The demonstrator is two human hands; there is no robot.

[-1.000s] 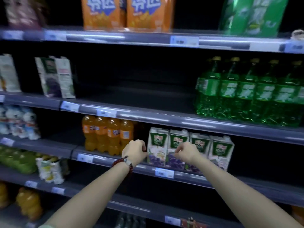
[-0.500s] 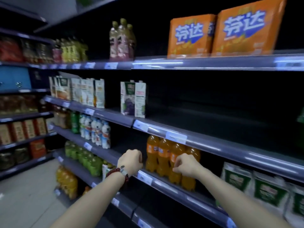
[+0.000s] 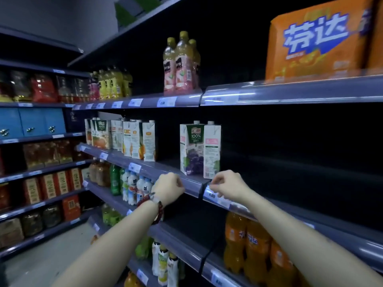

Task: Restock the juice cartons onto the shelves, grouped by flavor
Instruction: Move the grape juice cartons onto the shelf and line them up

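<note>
Dim shop aisle, grey shelf point(image 3: 165, 171) w/ 2 grape juice cartons point(image 3: 200, 149) grouped apart from orange cartons point(image 3: 132, 138). Left hand point(image 3: 169, 188) & right hand point(image 3: 227, 186) curled, empty, poised below grape pair, prob. to straighten.

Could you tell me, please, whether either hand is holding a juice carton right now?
No, the left hand and right hand are both curled on nothing, just in front of the shelf edge below the grape juice cartons.
</note>
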